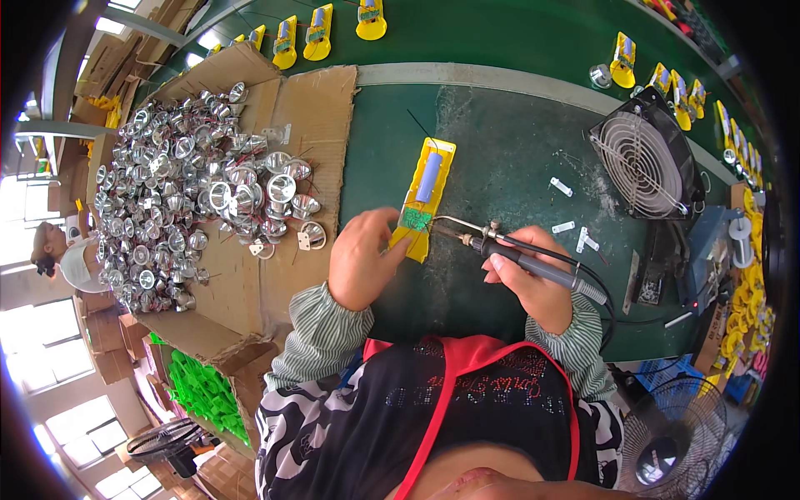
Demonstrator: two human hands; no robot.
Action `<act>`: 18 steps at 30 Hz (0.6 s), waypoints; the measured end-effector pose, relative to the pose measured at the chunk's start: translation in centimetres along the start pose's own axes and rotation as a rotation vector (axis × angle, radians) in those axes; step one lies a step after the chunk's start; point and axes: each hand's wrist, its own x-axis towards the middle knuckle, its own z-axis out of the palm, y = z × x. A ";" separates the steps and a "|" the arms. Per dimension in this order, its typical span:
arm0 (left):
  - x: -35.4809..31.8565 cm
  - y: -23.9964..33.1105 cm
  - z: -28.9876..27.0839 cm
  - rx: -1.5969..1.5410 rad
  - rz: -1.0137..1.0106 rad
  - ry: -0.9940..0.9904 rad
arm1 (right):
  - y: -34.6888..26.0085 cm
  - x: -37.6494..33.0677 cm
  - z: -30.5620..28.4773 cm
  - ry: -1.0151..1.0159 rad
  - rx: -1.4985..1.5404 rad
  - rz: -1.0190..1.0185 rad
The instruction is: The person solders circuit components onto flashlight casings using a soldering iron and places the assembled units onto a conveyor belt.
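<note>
A yellow plastic housing (445, 158) lies on the green bench in front of me. It carries a blue cylindrical battery (429, 177), with a small green circuit board (416, 219) below that. My left hand (357, 257) grips the housing's near end, thumb and index finger on either side of its left edge by the board. In my right hand (537, 292) is a grey-handled soldering iron (533, 265) with a thin curved metal tube along it. Its tip reaches the right edge of the board; whether it touches is too small to tell. A black wire rises from the housing's far end.
Left stands a cardboard box (310, 125) heaped with shiny lamp reflectors (175, 192). Small white pieces (562, 187) lie to the right, before a metal-grilled fan (640, 158). Beyond the bench's raised edge are more yellow housings (318, 35). A cable loops beside my right wrist.
</note>
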 end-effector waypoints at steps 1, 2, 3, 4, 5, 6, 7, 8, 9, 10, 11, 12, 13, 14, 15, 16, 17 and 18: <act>-0.6 0.2 -0.1 -0.120 -0.127 0.067 | -0.1 0.0 0.1 0.005 0.005 0.015; -1.1 0.3 -0.2 -0.241 -0.254 0.134 | -0.1 0.0 0.1 0.010 0.009 0.031; -1.5 -0.1 -0.3 -0.239 -0.252 0.132 | 0.1 0.0 0.0 0.012 0.011 0.030; -2.2 -0.8 -0.2 -0.241 -0.235 0.117 | 0.2 0.0 0.1 0.015 0.036 0.022; -2.6 -1.3 -0.1 -0.243 -0.218 0.102 | 0.3 0.0 0.2 0.018 0.061 0.015; -2.6 -1.5 0.1 -0.241 -0.218 0.102 | 0.3 0.1 0.3 0.018 0.063 0.014; -2.6 -1.5 0.4 -0.273 -0.156 0.129 | 0.2 0.1 0.3 -0.001 0.046 0.023; -2.5 -1.6 0.8 -0.305 -0.095 0.156 | 0.1 0.1 0.3 -0.019 0.028 0.031; -2.5 -1.9 1.2 -0.308 -0.095 0.158 | 0.0 0.1 0.3 -0.020 0.025 0.032; -2.5 -2.2 1.7 -0.485 -0.264 0.141 | 0.1 0.2 0.4 -0.023 0.019 0.030; -2.4 -2.4 2.0 -0.661 -0.433 0.121 | 0.1 0.2 0.5 -0.026 0.014 0.029; -2.1 -2.4 2.2 -0.663 -0.435 0.123 | 0.2 0.3 0.6 -0.027 0.012 0.030; -1.6 -2.4 2.1 -0.611 -0.438 0.121 | 0.3 0.4 0.6 -0.022 0.029 0.031; -1.3 -2.2 2.0 -0.560 -0.442 0.120 | 0.3 0.5 0.7 -0.016 0.046 0.032; -1.1 -1.9 1.7 -0.560 -0.444 0.120 | 0.4 0.6 0.9 -0.017 0.046 0.034; -0.8 -1.5 1.4 -0.388 -0.309 0.101 | 0.4 0.6 0.9 -0.021 0.045 0.018; -0.5 -1.1 1.3 -0.216 -0.175 0.083 | 0.4 0.7 1.0 -0.026 0.045 0.002; -0.4 -0.9 1.2 -0.218 -0.175 0.081 | 0.5 0.8 1.0 -0.024 0.043 0.004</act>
